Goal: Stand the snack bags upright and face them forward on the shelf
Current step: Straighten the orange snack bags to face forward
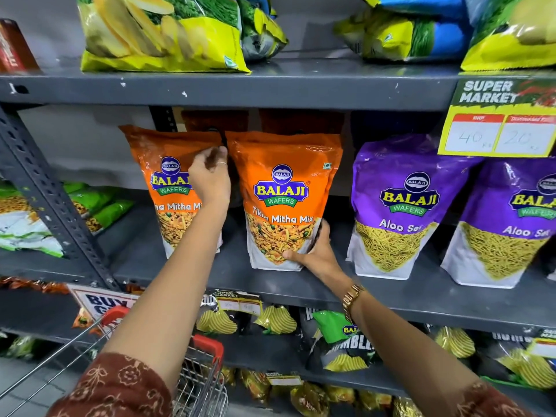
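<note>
Two orange Tikha Mitha Mix bags stand upright on the grey middle shelf (391, 293), fronts facing me. My right hand (316, 251) grips the lower right corner of the right orange bag (282, 191). My left hand (210, 179) reaches into the gap between the two bags, fingers curled at the top edge of the left orange bag (162, 182); whether it grips the bag I cannot tell. More orange bags stand in shadow behind them. To the right, two purple Aloo Sev bags (403, 206) (511, 224) stand upright, facing forward.
Yellow and green chip bags (162, 34) lie on the shelf above. A yellow price tag (496, 133) hangs at the upper right. Green bags (99, 203) lie flat at the left. Black and green bags (343, 341) fill the lower shelves. A red-handled wire cart (198, 383) sits below my arms.
</note>
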A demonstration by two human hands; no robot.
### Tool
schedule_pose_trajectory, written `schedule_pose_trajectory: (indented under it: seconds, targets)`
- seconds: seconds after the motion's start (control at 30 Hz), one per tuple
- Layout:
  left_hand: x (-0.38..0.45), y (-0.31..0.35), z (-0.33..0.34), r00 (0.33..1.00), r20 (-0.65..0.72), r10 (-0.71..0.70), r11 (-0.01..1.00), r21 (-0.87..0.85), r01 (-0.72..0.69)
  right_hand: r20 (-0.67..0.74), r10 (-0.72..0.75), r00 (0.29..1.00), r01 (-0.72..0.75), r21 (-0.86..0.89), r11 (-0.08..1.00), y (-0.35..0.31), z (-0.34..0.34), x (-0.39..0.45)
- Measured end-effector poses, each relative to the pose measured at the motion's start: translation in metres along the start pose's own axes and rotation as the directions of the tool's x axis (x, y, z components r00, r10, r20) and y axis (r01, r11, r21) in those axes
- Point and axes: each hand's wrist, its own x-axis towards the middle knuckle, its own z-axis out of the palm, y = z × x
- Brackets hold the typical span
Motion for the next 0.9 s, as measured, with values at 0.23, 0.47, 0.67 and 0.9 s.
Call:
schedule_pose_trajectory:
  seconds: [0.23, 0.47, 0.67, 0.9]
  targets:
    - [0.007, -0.024, -0.038, 0.967, -0.182, 0.178, 0.983, 0.083, -0.165, -0.238, -0.582, 0.777, 0.437, -0.461, 0.772, -0.015, 0.017, -0.029]
    - [0.035, -0.055, -0.081, 0.974, -0.215, 0.071, 0.987, 0.156, -0.038, -0.136, -0.748, 0.649, 0.598, -0.517, 0.612, -0.048, 0.062, -0.018]
    - [0.059, -0.083, -0.111, 0.978, -0.149, -0.148, 0.961, 0.212, 0.178, -0.003, -0.658, 0.753, 0.591, -0.436, 0.678, -0.063, 0.100, -0.002]
    - [0.059, -0.114, -0.129, 0.844, 0.337, -0.417, 0.902, 0.045, 0.428, 0.219, -0.227, 0.949, 0.300, -0.399, 0.867, -0.059, 0.141, 0.020]
